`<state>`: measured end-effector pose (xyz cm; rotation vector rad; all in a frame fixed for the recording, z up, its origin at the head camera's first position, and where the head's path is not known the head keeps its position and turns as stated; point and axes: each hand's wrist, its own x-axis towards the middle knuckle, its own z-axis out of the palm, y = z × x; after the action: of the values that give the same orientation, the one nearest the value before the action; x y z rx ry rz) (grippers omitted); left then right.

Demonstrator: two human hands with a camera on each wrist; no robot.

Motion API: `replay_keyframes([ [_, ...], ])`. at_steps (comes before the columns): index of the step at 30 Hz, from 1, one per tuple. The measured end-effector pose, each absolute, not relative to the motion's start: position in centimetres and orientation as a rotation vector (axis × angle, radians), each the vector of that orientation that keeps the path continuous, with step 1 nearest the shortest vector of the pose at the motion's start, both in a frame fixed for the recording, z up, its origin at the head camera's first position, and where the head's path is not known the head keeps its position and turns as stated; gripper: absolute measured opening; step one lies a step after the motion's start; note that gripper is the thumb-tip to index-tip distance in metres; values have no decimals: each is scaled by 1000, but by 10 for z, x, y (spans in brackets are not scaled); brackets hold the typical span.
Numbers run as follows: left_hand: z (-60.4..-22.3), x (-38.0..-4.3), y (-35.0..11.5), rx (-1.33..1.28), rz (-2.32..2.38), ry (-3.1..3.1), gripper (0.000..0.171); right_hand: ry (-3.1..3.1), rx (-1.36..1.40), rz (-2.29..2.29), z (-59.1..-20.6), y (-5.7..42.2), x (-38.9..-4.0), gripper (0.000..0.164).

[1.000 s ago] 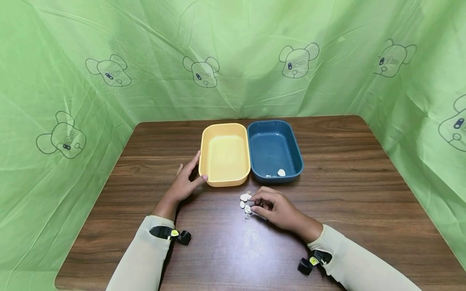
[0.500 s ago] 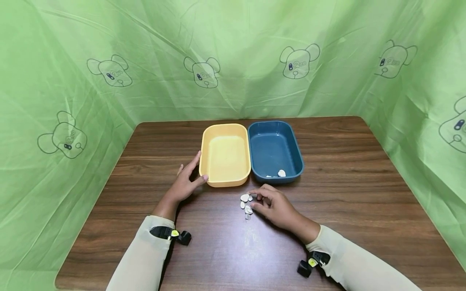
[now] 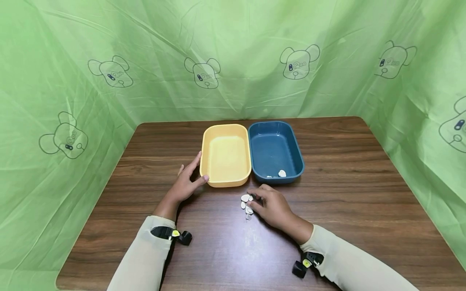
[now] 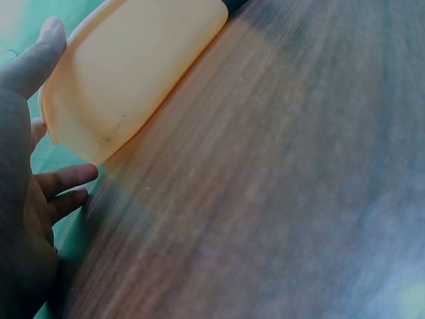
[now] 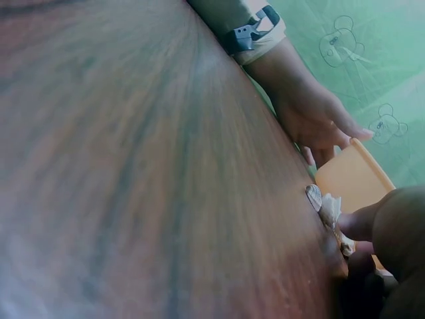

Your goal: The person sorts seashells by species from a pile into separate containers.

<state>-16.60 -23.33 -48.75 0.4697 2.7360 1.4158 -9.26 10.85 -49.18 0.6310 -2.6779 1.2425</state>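
Shells (image 3: 245,198) in a loose white cluster, longer from front to back, lie on the tabletop (image 3: 218,242) just left of the right hand (image 3: 274,208), the nearer of 2; its thumb and index finger reach the cluster, but whether they pinch a shell cannot be told. The left hand (image 3: 183,188), fingers extended, touches the yellow tray (image 3: 225,157). Beyond the cluster, this tray and the blue tray (image 3: 273,149) stand side by side; tabletop spreads rightward and nearward.

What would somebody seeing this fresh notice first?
Probably the yellow bin and the blue bin, side by side near the far edge of the table, with green cloth behind them. Then the small white pieces in front, by the right hand, while the left hand touches the yellow bin.
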Motion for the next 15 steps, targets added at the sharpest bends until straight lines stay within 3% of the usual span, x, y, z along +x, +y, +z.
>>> replay_keyframes([
  [15,-489,-165,-233,488,1436,2743,93,-2775,557,1180,-486,102,-93,33],
])
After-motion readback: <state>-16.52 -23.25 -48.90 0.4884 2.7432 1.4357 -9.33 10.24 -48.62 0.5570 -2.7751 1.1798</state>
